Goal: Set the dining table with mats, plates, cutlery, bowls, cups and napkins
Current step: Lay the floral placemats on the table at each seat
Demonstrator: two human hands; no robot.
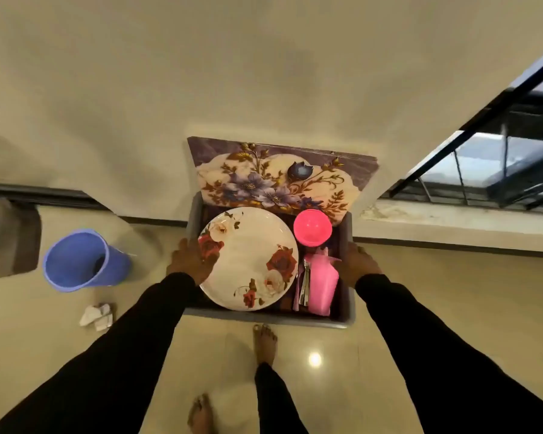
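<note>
I carry a grey tub [348, 311] in front of me above the floor. My left hand [190, 260] grips its left rim and my right hand [359, 264] grips its right rim. Inside lies a white plate with red roses [248, 258]. A floral mat [273, 178] leans out over the far edge. At the right sit a pink bowl [312, 227], a pink cup on its side [323, 288] and metal cutlery [304, 286] on a pink napkin [296, 300].
A blue bucket [82, 261] stands on the tiled floor to the left, with crumpled white paper [96, 314] near it. A cream wall is straight ahead. A dark railing and glass [499, 151] are at the right. My bare feet [264, 343] are below the tub.
</note>
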